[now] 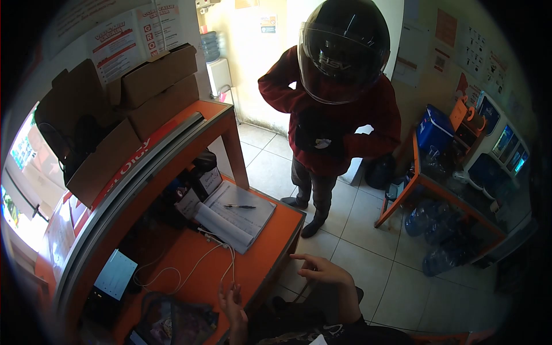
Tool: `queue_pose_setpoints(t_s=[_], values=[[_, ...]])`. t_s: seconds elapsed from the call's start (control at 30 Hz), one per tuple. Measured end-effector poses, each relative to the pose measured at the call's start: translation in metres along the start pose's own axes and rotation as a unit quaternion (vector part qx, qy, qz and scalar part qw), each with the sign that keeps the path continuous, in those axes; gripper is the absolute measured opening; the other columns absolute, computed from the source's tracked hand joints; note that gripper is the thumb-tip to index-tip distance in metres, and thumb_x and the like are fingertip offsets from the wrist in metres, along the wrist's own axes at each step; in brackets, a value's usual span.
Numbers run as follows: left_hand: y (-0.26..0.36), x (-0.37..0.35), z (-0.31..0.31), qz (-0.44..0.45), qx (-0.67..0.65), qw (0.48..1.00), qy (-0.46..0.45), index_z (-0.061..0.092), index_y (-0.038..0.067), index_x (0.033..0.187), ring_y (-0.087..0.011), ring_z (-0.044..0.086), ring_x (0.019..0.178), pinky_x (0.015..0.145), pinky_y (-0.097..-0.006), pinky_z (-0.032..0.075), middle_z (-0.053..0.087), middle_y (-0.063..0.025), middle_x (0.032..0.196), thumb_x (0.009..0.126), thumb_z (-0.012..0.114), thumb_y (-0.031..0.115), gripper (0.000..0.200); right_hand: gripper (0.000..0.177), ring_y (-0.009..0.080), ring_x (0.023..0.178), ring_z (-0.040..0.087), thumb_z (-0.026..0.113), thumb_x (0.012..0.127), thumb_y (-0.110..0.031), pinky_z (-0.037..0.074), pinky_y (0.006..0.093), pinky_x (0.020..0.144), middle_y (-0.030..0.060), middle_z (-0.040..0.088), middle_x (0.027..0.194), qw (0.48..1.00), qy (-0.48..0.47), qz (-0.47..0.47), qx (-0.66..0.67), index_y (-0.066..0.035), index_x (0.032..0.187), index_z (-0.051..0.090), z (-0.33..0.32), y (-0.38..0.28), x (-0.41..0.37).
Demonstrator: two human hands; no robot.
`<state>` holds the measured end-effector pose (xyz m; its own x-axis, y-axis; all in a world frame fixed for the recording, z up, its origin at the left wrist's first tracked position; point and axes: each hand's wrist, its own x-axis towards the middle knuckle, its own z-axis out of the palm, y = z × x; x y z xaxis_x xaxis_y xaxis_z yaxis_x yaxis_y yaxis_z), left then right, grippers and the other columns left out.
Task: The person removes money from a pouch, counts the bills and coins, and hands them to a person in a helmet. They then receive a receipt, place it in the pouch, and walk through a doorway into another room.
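My left hand [233, 306] is raised at the front edge of the orange desk [201, 282], fingers up and apart, with nothing in it. Just beyond its fingertips runs a white cable [233, 259], looped across the desktop. To its left lies a dark see-through bag [172, 319]. My right hand [325, 271] is held out past the desk's right edge, over the tiled floor, its fingers stretched forward and nothing in them. Nearest on the desk is an open notebook [244, 215] with a pen [240, 206] lying on its page.
A person in a dark helmet [345, 54] and red top stands facing me beyond the desk. Cardboard boxes [164, 86] sit on the raised counter at left. At right, a second table [445, 198] bears a blue box [435, 127], with water bottles [443, 230] below.
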<state>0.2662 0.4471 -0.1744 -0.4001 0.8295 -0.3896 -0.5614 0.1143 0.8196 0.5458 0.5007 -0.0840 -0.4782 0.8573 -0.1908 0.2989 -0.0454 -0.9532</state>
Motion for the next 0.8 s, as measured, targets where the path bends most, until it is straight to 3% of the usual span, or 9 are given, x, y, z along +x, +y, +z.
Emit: queue_pose_setpoints(t_s=[0.8], values=[[0.0035, -0.0003, -0.0040, 0.002, 0.015, 1.000, 0.006, 0.030, 0.014, 0.136, -0.0165, 0.056, 0.103, 0.084, -0.0282, 0.043, 0.047, -0.0116, 0.124, 0.093, 0.040, 0.010, 0.045, 0.052, 0.0100, 0.066, 0.050, 0.055, 0.088, -0.032, 0.041, 0.0253, 0.061, 0.0019, 0.053, 0.072, 1.000, 0.023, 0.006, 0.019, -0.014, 0.134, 0.039, 0.0029, 0.0040, 0.0034]])
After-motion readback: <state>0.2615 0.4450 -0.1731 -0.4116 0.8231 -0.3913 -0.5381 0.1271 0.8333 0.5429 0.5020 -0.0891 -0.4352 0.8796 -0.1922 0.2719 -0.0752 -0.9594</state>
